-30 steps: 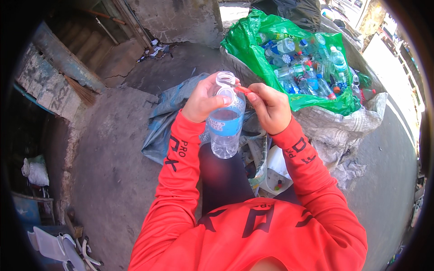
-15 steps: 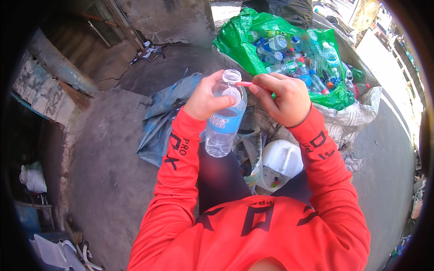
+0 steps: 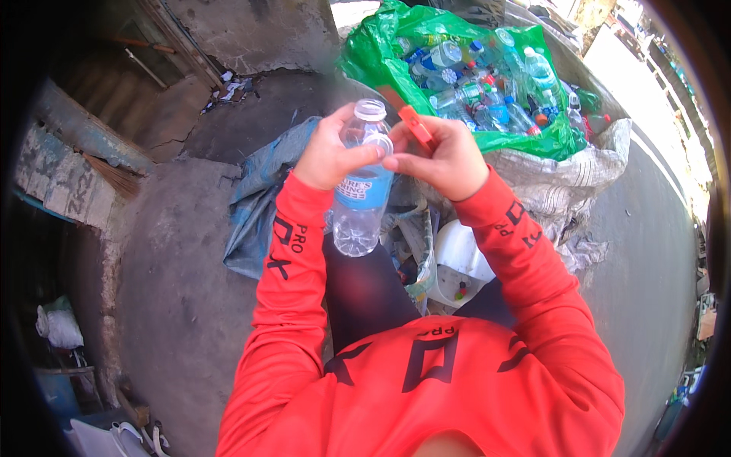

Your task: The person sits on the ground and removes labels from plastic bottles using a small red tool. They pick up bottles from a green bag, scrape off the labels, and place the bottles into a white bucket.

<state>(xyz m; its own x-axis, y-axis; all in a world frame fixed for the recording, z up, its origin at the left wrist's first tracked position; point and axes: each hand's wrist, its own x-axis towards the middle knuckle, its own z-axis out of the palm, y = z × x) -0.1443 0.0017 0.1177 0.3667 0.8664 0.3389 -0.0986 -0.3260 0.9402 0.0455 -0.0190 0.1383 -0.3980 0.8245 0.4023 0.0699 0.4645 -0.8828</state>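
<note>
My left hand grips a clear plastic bottle with a blue label, held upright in front of my chest. Its open neck sticks up above my fingers. My right hand holds a small orange tool, just right of the bottle's neck. A small white cap or ring sits against the bottle where the thumbs of both hands meet. Both arms wear red sleeves.
A green bag full of plastic bottles lies ahead, resting on a white woven sack. A white container stands by my knees. A blue-grey tarp lies on the concrete ground at left.
The orange tool has come away from the bottle's neck toward the right. The neck now stands bare and a white cap or ring sits lower, between my thumbs.
</note>
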